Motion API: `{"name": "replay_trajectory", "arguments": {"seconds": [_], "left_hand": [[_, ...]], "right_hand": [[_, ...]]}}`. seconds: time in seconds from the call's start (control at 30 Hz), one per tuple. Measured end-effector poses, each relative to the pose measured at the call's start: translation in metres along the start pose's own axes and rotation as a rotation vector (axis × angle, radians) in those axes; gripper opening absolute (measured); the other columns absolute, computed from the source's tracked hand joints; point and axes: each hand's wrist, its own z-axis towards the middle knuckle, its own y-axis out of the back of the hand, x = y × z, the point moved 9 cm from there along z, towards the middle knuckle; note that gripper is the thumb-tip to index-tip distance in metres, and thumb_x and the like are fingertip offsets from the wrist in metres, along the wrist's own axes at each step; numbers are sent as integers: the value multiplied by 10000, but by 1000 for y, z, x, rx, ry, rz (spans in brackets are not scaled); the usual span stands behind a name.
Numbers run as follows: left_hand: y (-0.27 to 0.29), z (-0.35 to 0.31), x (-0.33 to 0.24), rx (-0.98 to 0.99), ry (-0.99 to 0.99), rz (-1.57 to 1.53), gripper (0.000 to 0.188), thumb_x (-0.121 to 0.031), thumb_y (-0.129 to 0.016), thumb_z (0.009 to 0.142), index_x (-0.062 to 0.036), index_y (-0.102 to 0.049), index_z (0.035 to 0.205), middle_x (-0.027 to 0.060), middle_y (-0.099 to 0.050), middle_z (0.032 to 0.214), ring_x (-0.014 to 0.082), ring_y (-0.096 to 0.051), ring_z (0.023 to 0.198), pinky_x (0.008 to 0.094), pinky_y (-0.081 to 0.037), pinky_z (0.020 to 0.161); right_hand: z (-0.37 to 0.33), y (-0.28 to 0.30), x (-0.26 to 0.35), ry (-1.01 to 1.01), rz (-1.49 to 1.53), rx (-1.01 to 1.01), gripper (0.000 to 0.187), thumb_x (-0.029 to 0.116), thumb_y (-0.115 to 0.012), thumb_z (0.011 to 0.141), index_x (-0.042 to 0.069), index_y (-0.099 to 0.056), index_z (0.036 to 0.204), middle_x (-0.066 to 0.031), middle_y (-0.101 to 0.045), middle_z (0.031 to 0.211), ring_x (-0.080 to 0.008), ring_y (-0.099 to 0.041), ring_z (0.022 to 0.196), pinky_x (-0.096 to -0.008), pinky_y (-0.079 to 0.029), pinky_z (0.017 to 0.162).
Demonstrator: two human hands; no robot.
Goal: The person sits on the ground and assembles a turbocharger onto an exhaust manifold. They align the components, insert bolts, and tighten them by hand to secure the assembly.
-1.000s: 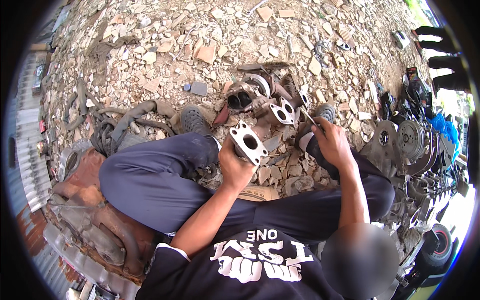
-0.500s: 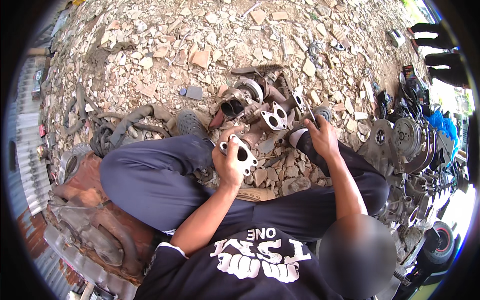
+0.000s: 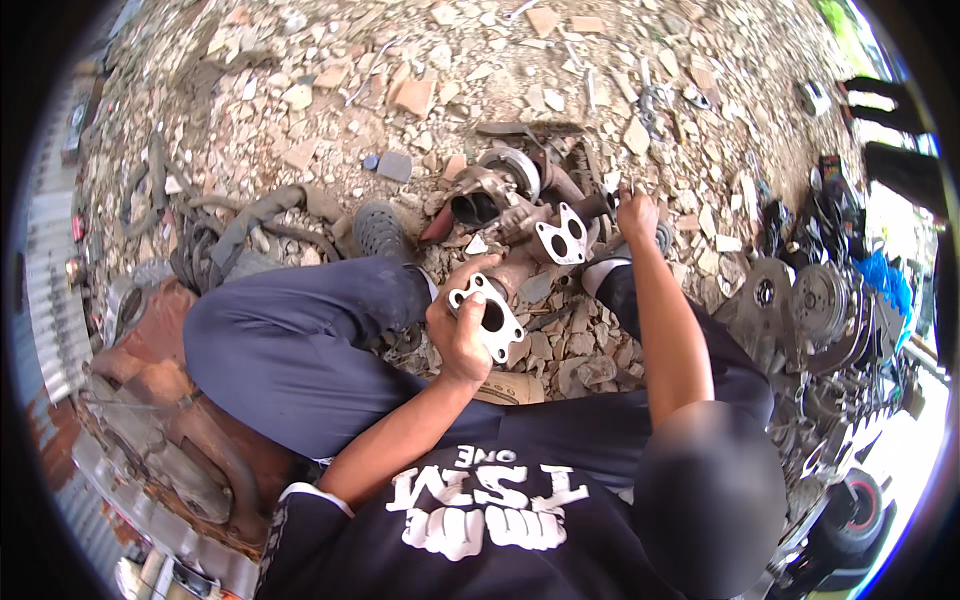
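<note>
A: What does the left hand (image 3: 458,328) have?

B: It grasps a four-hole flange (image 3: 506,337), thumb pressed on the face and fingers wrapped behind. The flange sits just nearer the person than the turbocharger (image 3: 500,190).

A: Shape and surface?

B: A pale, flat metal plate with lobed corners around one large round bore. A rough brown pipe runs behind it; I cannot tell whether the two are joined.

A: And the right hand (image 3: 638,214)?

B: Its fingers are curled at a small end flange (image 3: 612,183), right of the turbocharger. Whether they pinch something there, I cannot tell.

A: Describe the turbocharger.

B: Rounded, dull, brownish castings, with a dark circular mouth and a smoother silver ring curving over it. Just to its right, angled toward the person, is a two-port flange (image 3: 566,237), pale and flat-faced, with paired round openings.

A: What else lies about it?

B: Left of it, a flat grey slab (image 3: 395,166) and a small round blue cap (image 3: 371,162); farther left, thick dark hoses (image 3: 265,208) in loose bends. Well to its right, a round ribbed metal drum (image 3: 820,300) and a crumpled blue plastic bag (image 3: 884,280). Jagged tan rubble (image 3: 420,95) spreads beyond it.
</note>
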Motion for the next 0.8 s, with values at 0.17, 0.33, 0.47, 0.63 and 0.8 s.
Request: {"name": "replay_trajectory", "arguments": {"seconds": [0.17, 0.33, 0.47, 0.63, 0.8], "left_hand": [[1, 2, 0, 4, -6, -41, 506, -339, -567, 948, 69, -678, 1225, 81, -675, 847, 136, -611, 750, 270, -475, 691], [6, 9, -3, -50, -92, 12, 473, -357, -531, 983, 61, -653, 1169, 88, -669, 912, 133, -594, 785, 272, -458, 725], [8, 6, -7, -54, -133, 112, 460, -342, -523, 976, 63, -660, 1144, 100, -662, 920, 154, -583, 796, 291, -454, 756], [7, 7, -2, -25, -115, 56, 442, -328, -533, 970, 65, -677, 1110, 123, -687, 934, 160, -620, 811, 290, -472, 750], [-6, 29, -16, 110, -19, -26, 416, -293, -568, 948, 57, -698, 1131, 102, -709, 954, 157, -657, 764, 285, -496, 694]], "right_hand": [[-20, -18, 13, -133, 62, -59, 559, 483, -584, 988, 5, -644, 1271, -283, -605, 1331, -458, -574, 1239, -512, -455, 1057], [-21, -42, 5, -188, 54, -12, 701, 588, -464, 1018, 5, -610, 1378, -304, -620, 1324, -450, -584, 1252, -517, -444, 1075], [-18, -49, -5, -240, 126, 114, 777, 642, -387, 1024, 1, -595, 1411, -327, -626, 1323, -471, -575, 1266, -525, -431, 1090], [12, -69, -25, -226, 339, 337, 1063, 845, -538, 831, -9, -547, 1464, -338, -614, 1351, -419, -560, 1335, -461, -398, 1142], [1, -54, -10, -108, 129, 329, 1036, 705, -770, 739, -119, -595, 1342, -360, -636, 1293, -439, -632, 1238, -458, -482, 1080]]}}
